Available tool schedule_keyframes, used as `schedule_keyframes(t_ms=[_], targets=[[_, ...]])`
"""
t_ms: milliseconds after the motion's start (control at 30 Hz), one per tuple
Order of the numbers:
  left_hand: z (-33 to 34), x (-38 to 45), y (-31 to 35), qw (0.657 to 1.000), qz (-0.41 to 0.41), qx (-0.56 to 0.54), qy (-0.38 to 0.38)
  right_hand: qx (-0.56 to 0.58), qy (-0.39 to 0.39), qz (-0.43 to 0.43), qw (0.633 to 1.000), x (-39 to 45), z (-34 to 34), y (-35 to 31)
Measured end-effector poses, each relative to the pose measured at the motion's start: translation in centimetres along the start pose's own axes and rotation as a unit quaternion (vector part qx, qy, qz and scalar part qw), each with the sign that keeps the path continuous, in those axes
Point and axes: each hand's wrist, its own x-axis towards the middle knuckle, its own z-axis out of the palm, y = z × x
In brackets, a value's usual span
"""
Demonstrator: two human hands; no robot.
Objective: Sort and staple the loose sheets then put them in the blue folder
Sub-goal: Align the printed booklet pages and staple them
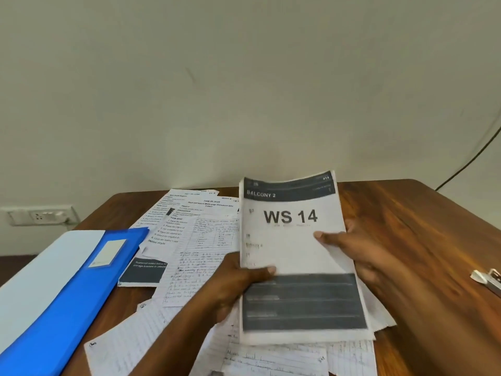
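Note:
A stack of sheets (pixel 292 240) with "WS 14" printed on the top page is held up over the table by both hands. My left hand (pixel 233 283) grips its left edge, thumb on the front. On the stack's right edge, my right hand (pixel 349 248) has its thumb on the page too. Loose sheets (pixel 195 240), printed and handwritten, lie spread on the table beneath and to the left. The blue folder (pixel 81 280) lies closed at the left, partly over the table edge. A metal stapler (pixel 488 279) shows at the right edge.
The wooden table (pixel 406 226) stands against a pale wall. A wall socket (pixel 40 214) sits at the left, and a dark cable (pixel 471 158) runs down the wall at the right. More handwritten sheets (pixel 271 359) lie near the front edge.

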Motion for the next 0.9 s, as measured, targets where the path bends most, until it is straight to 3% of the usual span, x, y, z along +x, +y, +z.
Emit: schedule_keyframes(t_ms=[167,300,367,433,467,533,633,733,900], targets=[[-0.7,3.7,1.0,0.986,0.097,0.016,0.132,-0.053,-0.015,0.059,0.997,0.4,-0.7,3.7],[-0.5,4.5,-0.7,0.975,0.160,0.029,0.149,-0.089,-0.011,0.037,0.995,1.1,-0.7,4.7],[-0.1,4.5,-1.7,0.966,0.192,0.073,0.155,-0.177,0.086,-0.038,0.980,1.6,-0.2,4.4],[0.3,4.5,-2.2,0.953,0.218,0.127,0.168,-0.279,0.206,-0.179,0.921,1.8,0.8,3.9],[0.6,4.3,-2.3,0.948,0.230,0.141,0.170,-0.288,0.226,-0.240,0.899,1.8,1.6,3.6],[1.2,4.1,-2.3,0.930,0.263,0.184,0.179,-0.246,0.170,-0.293,0.908,1.5,3.8,2.7],[1.5,3.8,-2.1,0.893,0.329,0.255,0.171,-0.244,0.068,-0.297,0.920,1.7,6.7,2.7],[1.7,3.6,-2.1,0.888,0.342,0.259,0.166,-0.240,0.084,-0.351,0.901,1.9,7.3,3.6],[1.4,4.0,-2.5,0.907,0.312,0.234,0.158,-0.212,0.100,-0.401,0.886,2.6,6.3,5.1]])
